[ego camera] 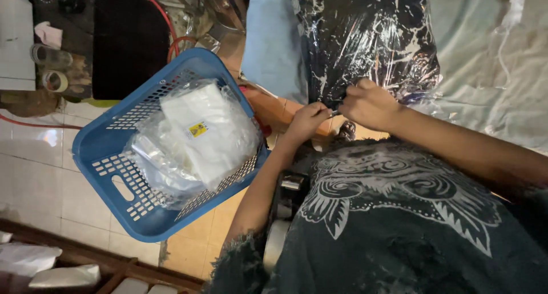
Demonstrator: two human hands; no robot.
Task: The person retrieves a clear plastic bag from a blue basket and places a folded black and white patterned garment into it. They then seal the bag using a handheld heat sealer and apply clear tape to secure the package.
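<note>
Here both hands, left hand (308, 120) and right hand (368, 104), pinch shut on the plastic-wrapped dark bundle (365, 40), perhaps around a small tool; a blue basket (103, 140) of white packets (208, 128) sits just left.

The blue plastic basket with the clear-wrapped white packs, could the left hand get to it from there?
Probably yes: the left hand is beside the blue plastic basket, whose top is open, with nothing between them.
</note>
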